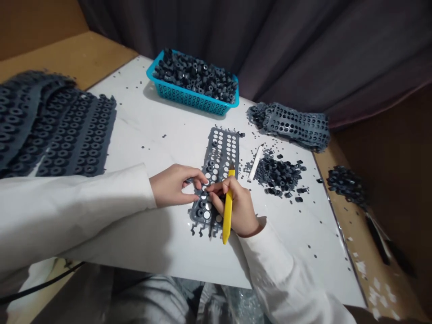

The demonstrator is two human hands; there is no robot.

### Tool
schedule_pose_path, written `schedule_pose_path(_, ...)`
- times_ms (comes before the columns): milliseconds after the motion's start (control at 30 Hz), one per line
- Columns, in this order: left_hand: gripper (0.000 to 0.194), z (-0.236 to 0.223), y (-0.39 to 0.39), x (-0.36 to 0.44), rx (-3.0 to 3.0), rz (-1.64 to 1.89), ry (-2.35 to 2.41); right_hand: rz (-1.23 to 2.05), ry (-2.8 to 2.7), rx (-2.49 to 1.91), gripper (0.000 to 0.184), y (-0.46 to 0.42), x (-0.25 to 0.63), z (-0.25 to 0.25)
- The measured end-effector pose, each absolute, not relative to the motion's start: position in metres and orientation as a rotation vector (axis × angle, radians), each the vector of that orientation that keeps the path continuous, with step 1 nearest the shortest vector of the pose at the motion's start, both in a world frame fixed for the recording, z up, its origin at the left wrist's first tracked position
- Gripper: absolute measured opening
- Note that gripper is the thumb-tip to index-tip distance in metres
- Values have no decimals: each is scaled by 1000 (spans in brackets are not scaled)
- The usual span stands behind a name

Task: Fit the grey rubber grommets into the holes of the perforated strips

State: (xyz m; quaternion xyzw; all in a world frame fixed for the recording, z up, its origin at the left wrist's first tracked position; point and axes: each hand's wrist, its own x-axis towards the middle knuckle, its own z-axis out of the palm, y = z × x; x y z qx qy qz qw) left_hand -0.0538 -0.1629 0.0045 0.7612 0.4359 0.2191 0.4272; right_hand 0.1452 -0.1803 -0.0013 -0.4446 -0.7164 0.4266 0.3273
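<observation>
A dark grey moulded rubber sheet (pixel 221 155), with rows of round holes and some raised ring pieces, lies on the white tabletop in front of me. My left hand (pixel 177 184) grips its left edge, with thumb and fingertips bent onto the sheet. A small dark bit shows inside the curl of those fingers, too hidden to name. In my right hand (pixel 236 204) is a yellow craft knife (pixel 228 216), its dark pointed tip facing away from me. The right thumb and index fingertip pinch close together at the sheet, near the left fingertips; what lies between them is hidden.
A blue basket (pixel 192 101) full of small dark rubber pieces stands at the back. Stacked moulded sheets (pixel 77 130) lie at left, more punched sheets (pixel 297 123) at back right. A white stick (pixel 255 163) lies beside a loose pile of pieces (pixel 278 173). Tiny round scraps dot the tabletop (pixel 135 243).
</observation>
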Motion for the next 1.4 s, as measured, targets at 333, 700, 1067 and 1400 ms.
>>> schedule_pose_path(333, 25, 4, -164, -53, 1901, 622, 1053, 1106, -1877, -1178, 29, -181, 145, -1)
schedule_pose_path(700, 23, 7, -165, -51, 1904, 627, 1082, 1113, -1951, -1053, 33, -182, 146, -2)
schedule_pose_path(1067, 15, 30, -170, -61, 1978, 155, 1364, 1023, -1946, -1073, 30, -181, 147, -5)
schedule_pose_path(1400, 16, 23, -172, -60, 2033, 310, 1219, 1096, -1862, -1145, 30, -182, 144, -4)
